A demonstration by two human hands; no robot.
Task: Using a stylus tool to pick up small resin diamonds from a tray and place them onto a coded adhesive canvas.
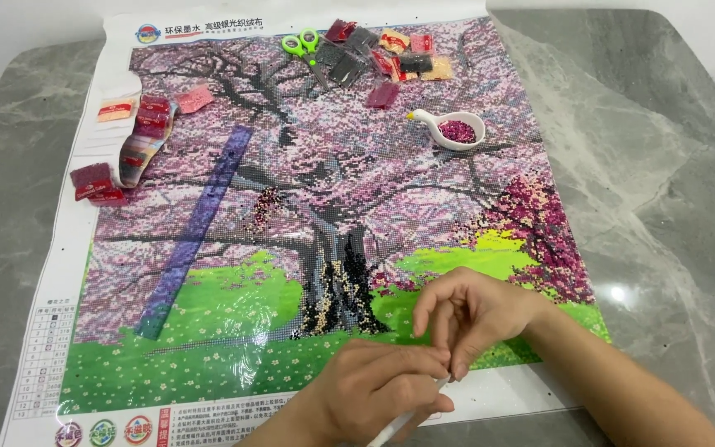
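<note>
We see our left hand [374, 389] closed around a slim white pen [403, 418] near the bottom edge of the diamond-painting canvas [233, 281], while our right hand [465, 314] pinches at the pen's upper end with thumb and fingertips; whether anything tiny sits in that pinch we cannot tell. The pen looks light, stiff and smooth, so we judge it best gripped mid-barrel, as the left grip does. The canvas looks thin, floppy and sticky-faced, lying flat on the grey marble desk [672, 165]. We count one pen, one white bead tray [453, 128] of pink beads, one pair of green scissors [301, 43], and roughly a dozen small bead packets [391, 62].
</note>
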